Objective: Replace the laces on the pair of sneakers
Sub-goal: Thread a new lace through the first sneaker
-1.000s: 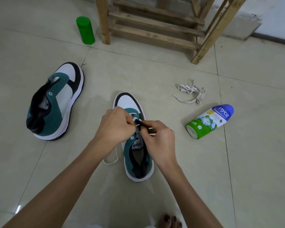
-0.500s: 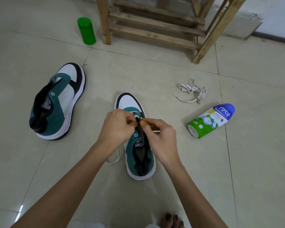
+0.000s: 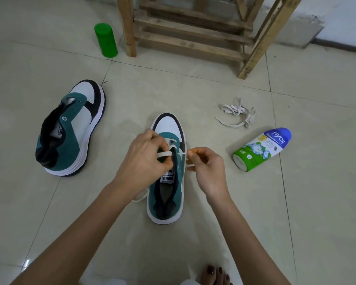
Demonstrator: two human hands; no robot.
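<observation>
A green, white and black sneaker [image 3: 169, 194] stands on the floor in front of me, toe pointing away. A white lace [image 3: 165, 154] runs across its lowest eyelets. My left hand [image 3: 147, 157] grips the shoe's left eyelet flap and the lace there. My right hand [image 3: 207, 167] pinches the lace's free end just right of the shoe. Another stretch of the same lace trails on the floor under my left wrist. The second sneaker [image 3: 70, 130], without a lace, lies to the left. A loose bundle of white lace [image 3: 237, 114] lies at the right.
A green and blue powder bottle [image 3: 261, 150] lies on its side right of my right hand. A green cylinder [image 3: 105, 40] stands at the back left beside a wooden frame [image 3: 193, 31]. My toes [image 3: 215, 274] show at the bottom edge. The floor is pale tile.
My right hand has moved right, away from the shoe, drawing the lace end out through the right eyelet. My left hand stays on the left flap.
</observation>
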